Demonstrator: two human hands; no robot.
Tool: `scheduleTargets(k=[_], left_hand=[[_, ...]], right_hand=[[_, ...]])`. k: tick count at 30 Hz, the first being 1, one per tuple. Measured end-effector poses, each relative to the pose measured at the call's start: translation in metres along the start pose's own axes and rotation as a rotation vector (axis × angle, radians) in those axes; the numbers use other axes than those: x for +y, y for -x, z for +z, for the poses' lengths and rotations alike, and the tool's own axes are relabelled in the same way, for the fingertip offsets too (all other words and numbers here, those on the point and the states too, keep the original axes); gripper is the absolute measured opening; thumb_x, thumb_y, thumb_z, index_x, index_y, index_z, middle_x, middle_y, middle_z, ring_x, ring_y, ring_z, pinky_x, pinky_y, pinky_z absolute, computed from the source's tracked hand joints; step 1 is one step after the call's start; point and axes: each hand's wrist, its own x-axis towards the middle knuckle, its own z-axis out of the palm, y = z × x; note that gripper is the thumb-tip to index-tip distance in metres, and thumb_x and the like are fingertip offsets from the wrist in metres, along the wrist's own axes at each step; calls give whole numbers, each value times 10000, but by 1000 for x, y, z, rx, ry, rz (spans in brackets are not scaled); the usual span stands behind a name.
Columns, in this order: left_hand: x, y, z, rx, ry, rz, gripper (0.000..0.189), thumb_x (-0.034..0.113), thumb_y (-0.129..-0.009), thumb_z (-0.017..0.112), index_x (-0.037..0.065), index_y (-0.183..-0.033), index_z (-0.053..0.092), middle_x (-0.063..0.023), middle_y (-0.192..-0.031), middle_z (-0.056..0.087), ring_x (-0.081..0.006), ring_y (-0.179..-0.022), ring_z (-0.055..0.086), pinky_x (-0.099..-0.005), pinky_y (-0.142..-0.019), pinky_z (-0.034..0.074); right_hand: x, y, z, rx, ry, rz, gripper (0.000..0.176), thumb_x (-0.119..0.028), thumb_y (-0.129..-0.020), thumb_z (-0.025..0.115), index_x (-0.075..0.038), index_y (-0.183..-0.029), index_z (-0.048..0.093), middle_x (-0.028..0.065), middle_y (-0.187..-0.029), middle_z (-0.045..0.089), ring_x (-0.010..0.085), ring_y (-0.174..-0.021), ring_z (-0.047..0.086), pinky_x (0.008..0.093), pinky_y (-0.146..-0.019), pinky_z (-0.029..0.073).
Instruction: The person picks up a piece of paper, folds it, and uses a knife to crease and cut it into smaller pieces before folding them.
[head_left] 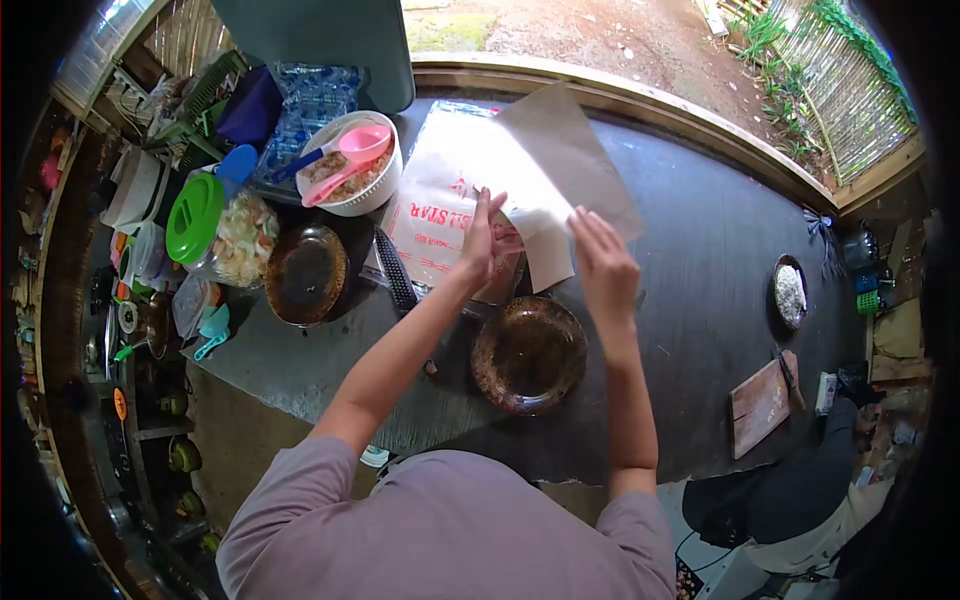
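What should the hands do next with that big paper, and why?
Probably lift the paper sheet clear of the plastic pack and lay it flat on the bare table. The left hand grips its lower edge, the right hand touches it, and the sheet stands half raised off the pack.

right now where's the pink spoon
Head view: the pink plastic spoon rests in the round white bowl, upper left of the counter, beside the green-lidded jar.
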Motion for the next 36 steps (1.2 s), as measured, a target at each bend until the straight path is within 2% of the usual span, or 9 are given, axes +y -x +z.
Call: scheduleTargets(k=[2, 3, 7, 10, 18, 20, 29, 32, 36], left_hand=[[-2, 9, 14, 27, 0, -8, 800, 649, -1049, 469, 19, -1542, 458, -130, -1261, 670, -205, -991, 704, -394, -756, 635], [-1, 8, 17, 8, 50, -10, 569, 480, -1078, 563, 3, -1387, 574, -99, -1125, 708, -209, -882, 724, -352, -674, 625], [-17, -6, 10, 26, -160, 9, 345, 218, -1059, 655, -4, -1321, 625, -74, -1032, 748, -162, -824, 747, -326, -697, 631], [-28, -9, 9, 48, -260, 65, 313, 198, -1065, 643, -22, -1287, 636, -82, -1048, 746, -148, -850, 744, -316, -707, 632], [-43, -13, 11, -57, -141, 28, 232, 184, -1080, 622, 2, -1215, 671, -42, -1016, 742, -97, -823, 717, -272, -680, 602], [-45, -16, 14, -57, -124, 35, 242, 188, -1082, 619, 8, -1240, 652, -42, -1035, 741, -98, -837, 716, -271, -701, 599], [-39, -4, 37, -55, -264, 93, 263, 199, -1012, 726, 28, -1198, 654, -77, -1029, 739, -74, -832, 661, -236, -759, 552], [-36, -11, 22, -49, -551, 108, 213, 169, -1025, 705, 21, -1171, 659, -66, -1202, 707, -86, -895, 695, -270, -747, 589], [-42, -14, 17, 30, -515, 255, 200, 162, -1037, 684, 22, -1176, 646, -50, -1077, 767, -95, -857, 711, -259, -662, 563]], right_hand=[[-13, 17, 3, -94, 116, -105, 252, -151, -987, 696, -146, -1231, 759, 56, -1294, 741, 248, -1189, 707, 404, -976, 596], [-16, 26, 6, -164, 79, -71, 258, -205, -982, 707, -116, -1221, 745, 54, -1290, 739, 244, -1221, 684, 458, -1063, 539], [-16, 50, 10, -305, 28, -26, 345, -340, -998, 699, -100, -1245, 734, 72, -1302, 733, 242, -1253, 662, 543, -1152, 422], [-12, 51, -4, -397, -6, -23, 370, -358, -1002, 701, -81, -1245, 734, 100, -1315, 721, 270, -1258, 651, 508, -1154, 422], [23, 44, -11, 75, 44, 449, 772, -390, -926, 807, -24, -1524, 485, 210, -1319, 692, 391, -1225, 644, 462, -1113, 458], [22, 40, -16, -34, -306, 756, 718, -337, -915, 829, -14, -1485, 535, 190, -1237, 735, 326, -1109, 711, 423, -979, 546], [42, 38, -6, 30, -286, 754, 279, -188, -927, 791, -60, -1174, 780, 117, -960, 800, 190, -830, 756, 340, -777, 571], [42, 35, -9, 26, -257, 771, 225, -168, -935, 775, -86, -1143, 798, 105, -921, 800, 175, -793, 752, 334, -754, 566], [46, 35, -5, 82, -296, 699, 210, -169, -940, 770, -81, -1128, 802, 95, -947, 806, 175, -791, 751, 335, -753, 566]])
